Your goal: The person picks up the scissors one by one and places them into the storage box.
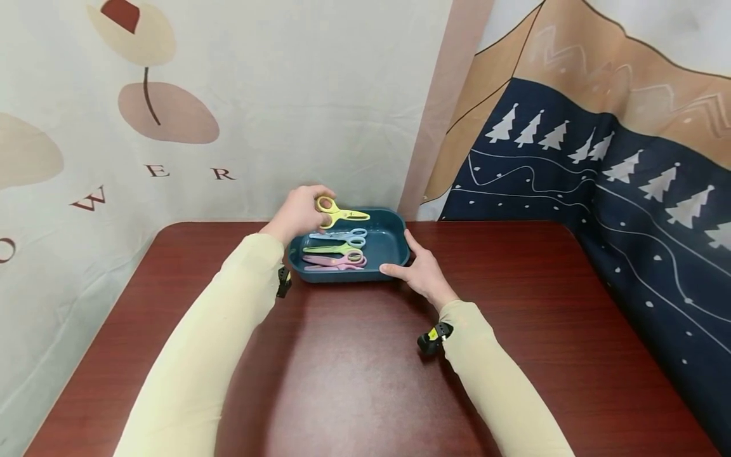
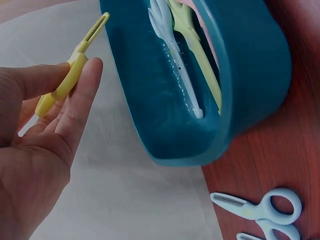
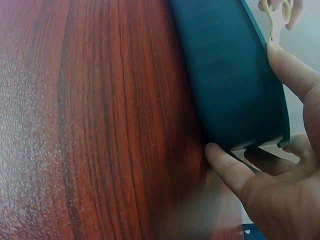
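My left hand (image 1: 299,212) pinches yellow scissors (image 1: 355,216) by the handle loops, above the back left of a dark blue tray (image 1: 389,240). The blades point right in the head view. Light blue scissors (image 1: 334,235), light green scissors (image 1: 325,249) and pink scissors (image 1: 331,260) lie side by side in the tray, with another pinkish blade in front. My right hand (image 1: 421,270) grips the tray's front right corner. In the right wrist view, the thumb and fingers spread around that corner of the tray (image 3: 235,85).
Beside the tray in the left wrist view, light blue scissors (image 2: 265,207) lie on the reddish wooden table (image 2: 260,160), with part of another item at the frame's bottom. A pale printed cloth (image 1: 285,127) hangs behind the table; a navy one (image 1: 531,171) hangs at the right.
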The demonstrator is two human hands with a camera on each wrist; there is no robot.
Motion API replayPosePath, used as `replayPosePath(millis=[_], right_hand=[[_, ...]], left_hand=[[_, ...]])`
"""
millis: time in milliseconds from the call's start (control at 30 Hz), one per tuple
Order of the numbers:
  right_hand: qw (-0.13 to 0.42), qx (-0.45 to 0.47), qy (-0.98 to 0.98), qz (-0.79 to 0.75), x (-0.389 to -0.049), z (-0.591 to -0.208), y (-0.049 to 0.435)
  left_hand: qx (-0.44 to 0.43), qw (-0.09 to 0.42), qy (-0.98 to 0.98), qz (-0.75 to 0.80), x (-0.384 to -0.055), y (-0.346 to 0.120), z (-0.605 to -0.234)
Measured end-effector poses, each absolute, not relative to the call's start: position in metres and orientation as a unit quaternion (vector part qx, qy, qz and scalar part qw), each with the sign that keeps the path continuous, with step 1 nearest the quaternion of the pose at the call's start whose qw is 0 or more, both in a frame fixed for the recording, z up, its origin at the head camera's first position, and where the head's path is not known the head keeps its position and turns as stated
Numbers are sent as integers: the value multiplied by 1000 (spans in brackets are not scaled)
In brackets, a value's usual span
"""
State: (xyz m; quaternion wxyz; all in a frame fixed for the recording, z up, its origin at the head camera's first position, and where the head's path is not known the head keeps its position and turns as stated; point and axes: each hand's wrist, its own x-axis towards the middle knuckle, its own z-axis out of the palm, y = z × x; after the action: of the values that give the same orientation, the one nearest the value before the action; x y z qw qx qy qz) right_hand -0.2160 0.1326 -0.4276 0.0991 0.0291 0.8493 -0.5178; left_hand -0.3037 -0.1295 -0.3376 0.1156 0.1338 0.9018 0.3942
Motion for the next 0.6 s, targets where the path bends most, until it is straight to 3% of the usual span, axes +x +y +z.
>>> replayPosePath(millis=[600], right_hand=[[98, 30, 851, -515, -216, -428, 133]], left_hand=[[138, 149, 887, 415, -315, -104, -351]])
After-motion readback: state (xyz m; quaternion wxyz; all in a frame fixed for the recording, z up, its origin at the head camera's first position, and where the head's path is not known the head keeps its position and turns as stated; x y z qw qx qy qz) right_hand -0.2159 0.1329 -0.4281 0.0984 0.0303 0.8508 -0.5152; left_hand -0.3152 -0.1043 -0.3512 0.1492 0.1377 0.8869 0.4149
